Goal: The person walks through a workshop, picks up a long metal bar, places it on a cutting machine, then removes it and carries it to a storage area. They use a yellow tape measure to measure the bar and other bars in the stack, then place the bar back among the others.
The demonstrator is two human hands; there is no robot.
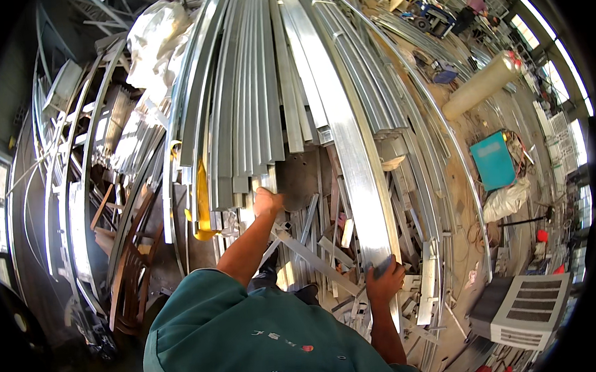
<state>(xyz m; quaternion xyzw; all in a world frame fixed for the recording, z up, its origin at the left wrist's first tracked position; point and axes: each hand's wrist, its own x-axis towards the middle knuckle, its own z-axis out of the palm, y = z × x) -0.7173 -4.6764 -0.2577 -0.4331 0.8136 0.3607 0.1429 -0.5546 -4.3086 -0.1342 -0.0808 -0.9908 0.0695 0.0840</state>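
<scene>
The right hand (384, 284) had its fingers bent over the near end of a wide shiny metal bar (353, 163), which ran away from the person, right of centre. The left hand's (267, 202) fingers were curled near the ends of the grey bars (242, 122); whether they gripped one, I could not tell. A yellow strap (202, 197) hung further left; a teal box (493, 161) sat far right.
</scene>
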